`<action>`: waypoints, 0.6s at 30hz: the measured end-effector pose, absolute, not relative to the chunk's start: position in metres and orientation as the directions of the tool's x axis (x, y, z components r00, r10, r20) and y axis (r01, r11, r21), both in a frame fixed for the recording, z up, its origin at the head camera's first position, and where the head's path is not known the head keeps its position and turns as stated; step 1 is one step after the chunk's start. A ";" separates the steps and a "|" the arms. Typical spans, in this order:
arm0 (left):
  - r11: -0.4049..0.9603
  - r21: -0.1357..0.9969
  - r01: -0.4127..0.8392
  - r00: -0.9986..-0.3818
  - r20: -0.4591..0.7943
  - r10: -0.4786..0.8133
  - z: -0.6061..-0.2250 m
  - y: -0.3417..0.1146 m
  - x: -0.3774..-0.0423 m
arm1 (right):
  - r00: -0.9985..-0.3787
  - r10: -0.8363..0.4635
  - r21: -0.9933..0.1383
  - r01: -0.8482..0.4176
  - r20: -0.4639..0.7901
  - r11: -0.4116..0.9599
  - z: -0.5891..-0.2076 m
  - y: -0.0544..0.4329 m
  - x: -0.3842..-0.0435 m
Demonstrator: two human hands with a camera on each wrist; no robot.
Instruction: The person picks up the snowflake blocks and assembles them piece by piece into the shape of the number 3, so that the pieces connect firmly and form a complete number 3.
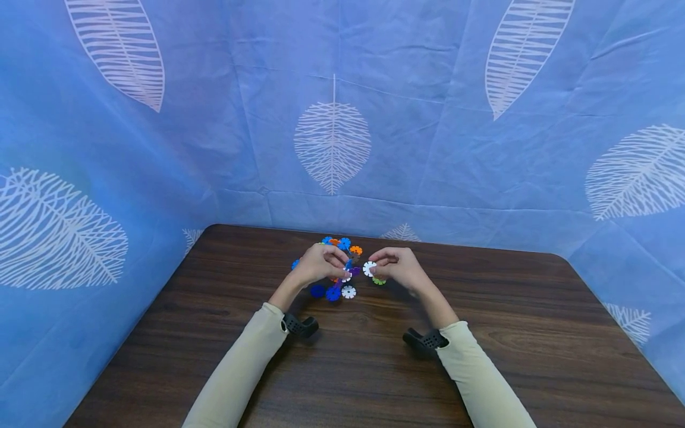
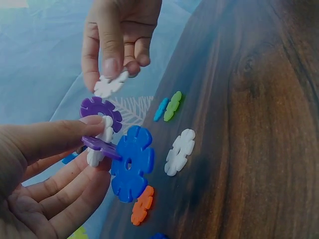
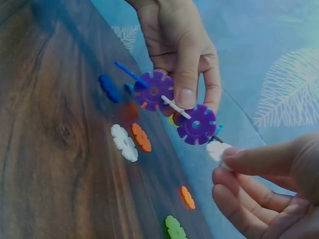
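Note:
In the head view my left hand (image 1: 316,264) pinches a short chain of slotted snowflake discs over the table. The chain has a blue disc (image 2: 133,162), a purple disc (image 3: 154,91), a white disc (image 3: 175,106) under the thumb, and another purple disc (image 3: 198,124) at the end nearer my right hand. My right hand (image 1: 398,266) pinches a loose white disc (image 2: 110,84) between thumb and forefinger. In the right wrist view this white disc is close to the end purple disc; whether they touch I cannot tell.
More discs lie on the brown wooden table (image 1: 364,368): a white one (image 1: 348,292), a dark blue one (image 1: 318,291), a green one (image 1: 379,281), and orange and light blue ones behind the left hand. A blue leaf-patterned cloth (image 1: 407,148) hangs behind the table.

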State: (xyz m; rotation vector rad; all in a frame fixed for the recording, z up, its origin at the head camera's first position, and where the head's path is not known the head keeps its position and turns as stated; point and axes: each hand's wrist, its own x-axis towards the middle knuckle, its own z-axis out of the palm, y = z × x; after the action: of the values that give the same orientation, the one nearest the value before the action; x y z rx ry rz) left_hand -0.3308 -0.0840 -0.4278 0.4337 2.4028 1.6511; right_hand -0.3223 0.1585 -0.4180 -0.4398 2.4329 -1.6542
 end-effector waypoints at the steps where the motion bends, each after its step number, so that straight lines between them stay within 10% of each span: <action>1: 0.335 0.933 0.133 -0.939 0.010 0.344 -0.428 -0.084 -0.331 | -0.945 -0.326 -0.934 -0.146 0.034 0.326 -0.418 0.159 -0.322; 18: 0.297 0.948 0.116 -0.944 0.013 0.329 -0.429 -0.077 -0.330 | -0.965 -0.264 -0.964 -0.071 0.002 0.255 -0.419 0.152 -0.319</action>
State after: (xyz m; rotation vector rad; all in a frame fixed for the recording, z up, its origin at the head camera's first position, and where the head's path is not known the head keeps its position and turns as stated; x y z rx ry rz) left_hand -0.3295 -0.0769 -0.4292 0.4134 2.3757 1.7108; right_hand -0.3188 0.1517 -0.4194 -0.3177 2.3568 -1.7982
